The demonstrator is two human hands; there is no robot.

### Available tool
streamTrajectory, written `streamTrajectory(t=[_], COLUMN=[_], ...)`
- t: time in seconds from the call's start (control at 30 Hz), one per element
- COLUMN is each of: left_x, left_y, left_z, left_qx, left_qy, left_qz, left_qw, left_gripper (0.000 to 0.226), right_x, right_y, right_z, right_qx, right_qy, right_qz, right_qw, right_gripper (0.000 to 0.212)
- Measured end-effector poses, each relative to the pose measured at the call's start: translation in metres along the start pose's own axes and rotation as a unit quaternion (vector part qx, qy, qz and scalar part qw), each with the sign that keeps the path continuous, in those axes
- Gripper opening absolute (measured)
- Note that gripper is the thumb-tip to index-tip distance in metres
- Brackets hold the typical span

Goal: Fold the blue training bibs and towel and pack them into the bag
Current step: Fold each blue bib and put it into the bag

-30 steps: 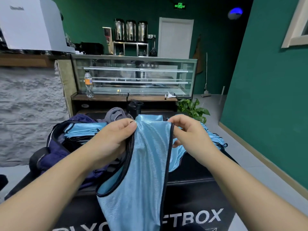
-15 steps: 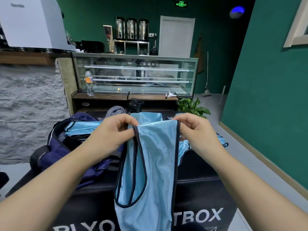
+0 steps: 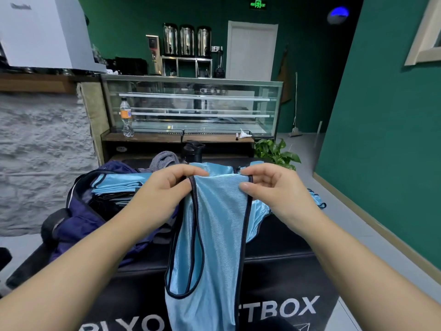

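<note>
A light blue training bib (image 3: 219, 235) with dark trim hangs in front of me above a black padded box (image 3: 286, 271). My left hand (image 3: 164, 189) pinches its top left corner and my right hand (image 3: 269, 185) pinches its top right corner, stretching the upper edge flat. To the left, an open navy bag (image 3: 78, 223) holds folded blue bibs (image 3: 117, 183). More loose blue bibs (image 3: 260, 211) lie on the box behind my right hand. A grey towel-like cloth (image 3: 164, 160) shows behind the bag.
A black bottle (image 3: 193, 149) stands behind the bibs. Beyond the box stands a glass display counter (image 3: 191, 106) with a water bottle (image 3: 126, 117) on its ledge. A potted plant (image 3: 276, 152) sits right of it; a green wall (image 3: 381, 139) runs along the right.
Both hands have lifted the bib and moved apart along its top edge, so the cloth now hangs straighter and its top is spread flat.
</note>
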State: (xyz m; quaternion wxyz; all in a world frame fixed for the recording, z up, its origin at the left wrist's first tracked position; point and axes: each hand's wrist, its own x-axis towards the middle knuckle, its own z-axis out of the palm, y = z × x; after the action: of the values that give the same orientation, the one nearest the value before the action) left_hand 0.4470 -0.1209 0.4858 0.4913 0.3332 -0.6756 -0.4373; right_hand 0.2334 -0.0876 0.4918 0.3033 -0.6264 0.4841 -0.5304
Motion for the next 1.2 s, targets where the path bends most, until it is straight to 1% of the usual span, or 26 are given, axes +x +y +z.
streamTrajectory(t=[0.1,0.2,0.27,0.37,0.43,0.5,0.6,0.7,0.83,0.97,1.03,1.13,1.2], left_x=[-0.002,-0.005,-0.007,-0.008,-0.007,-0.007,-0.005,-0.003,-0.002,0.002,0.002,0.0,-0.001], left_y=[0.001,0.005,0.006,0.006,0.006,0.007,0.004,0.002,0.004,-0.002,-0.003,0.0,0.0], left_z=[-0.001,0.003,0.006,0.005,0.006,0.008,0.011,0.009,0.008,0.003,0.004,0.008,0.011], left_qx=[0.034,0.066,0.095,0.089,0.039,0.013,0.079,0.116,0.155,0.176,0.187,0.15,0.138], left_qy=[-0.007,-0.014,-0.014,-0.003,-0.004,-0.009,0.004,0.016,0.003,-0.016,-0.024,-0.042,-0.062], left_qz=[0.002,0.041,0.064,0.049,0.022,0.013,0.045,0.045,0.036,0.005,0.008,0.013,0.017], left_qw=[0.999,0.997,0.993,0.995,0.999,1.0,0.996,0.992,0.987,0.984,0.982,0.988,0.988], left_gripper=[0.041,0.037,0.037,0.038,0.029,0.018,0.013,0.012,0.023,0.008,0.01,0.017,0.019], right_x=[0.002,0.002,0.002,0.001,0.0,0.0,0.001,0.002,-0.001,-0.003,-0.003,-0.004,-0.006], right_y=[0.002,0.001,-0.003,-0.006,-0.006,-0.003,0.0,0.0,-0.003,-0.007,-0.006,-0.005,-0.005], right_z=[-0.003,-0.005,-0.006,-0.009,-0.009,-0.008,-0.005,-0.006,-0.01,-0.011,-0.012,-0.009,-0.009], right_qx=[-0.083,-0.162,-0.2,-0.243,-0.215,-0.152,-0.087,-0.054,-0.045,-0.055,-0.059,-0.072,-0.109], right_qy=[-0.002,-0.007,-0.015,-0.025,-0.032,-0.04,-0.046,-0.054,-0.085,-0.112,-0.12,-0.129,-0.127], right_qz=[-0.015,-0.03,-0.042,-0.049,-0.029,-0.003,0.013,-0.001,-0.017,-0.011,-0.013,-0.011,-0.015], right_qw=[0.996,0.986,0.979,0.968,0.976,0.988,0.995,0.997,0.995,0.992,0.991,0.989,0.986], right_gripper=[0.02,0.014,0.014,0.019,0.017,0.017,0.016,0.013,0.014,0.013,0.01,0.006,0.01])
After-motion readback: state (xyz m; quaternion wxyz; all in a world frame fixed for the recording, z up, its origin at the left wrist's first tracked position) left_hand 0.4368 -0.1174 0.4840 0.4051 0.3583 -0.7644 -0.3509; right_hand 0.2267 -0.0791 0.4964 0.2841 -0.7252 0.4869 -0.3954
